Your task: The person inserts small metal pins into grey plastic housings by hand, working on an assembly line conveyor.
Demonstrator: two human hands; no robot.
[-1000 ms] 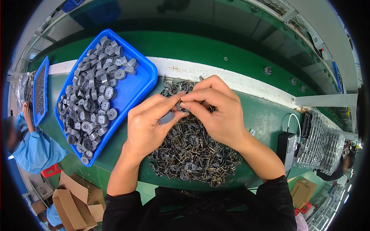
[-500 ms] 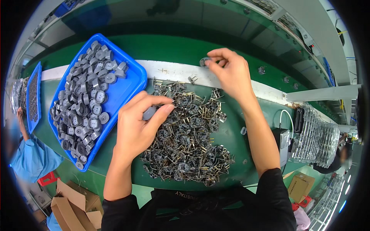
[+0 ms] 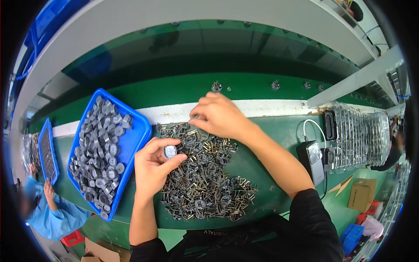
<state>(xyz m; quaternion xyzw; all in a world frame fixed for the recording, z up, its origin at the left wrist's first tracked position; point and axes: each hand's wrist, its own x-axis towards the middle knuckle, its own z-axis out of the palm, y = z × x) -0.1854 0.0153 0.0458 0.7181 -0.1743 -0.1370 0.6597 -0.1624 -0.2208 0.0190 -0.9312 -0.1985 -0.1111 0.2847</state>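
Observation:
My left hand [image 3: 150,168] holds a grey round plastic housing [image 3: 170,151] between thumb and fingers, its lighter face turned up. My right hand [image 3: 220,114] is closed in a pinch above the far edge of the pile; a small greyish bit shows at the fingertips, too blurred to name. Below both hands lies a heap of dark plug inserts with metal pins [image 3: 205,179]. To the left, a blue tray [image 3: 136,131] is loaded with grey round housings [image 3: 98,153]. On the green belt beyond my right hand sits a round part with pins [image 3: 217,86].
Several similar parts [image 3: 275,84] stand farther right along the green belt [image 3: 174,91]. A white rail [image 3: 174,112] separates belt and bench. At right are a power bank [image 3: 312,160] with a white cable and stacked clear trays [image 3: 360,135]. A co-worker in blue [image 3: 54,214] works at left.
My right hand has come back from over the belt to the pile's far edge, and the round part it held is gone from its fingers. My left hand keeps its housing. The view has shifted.

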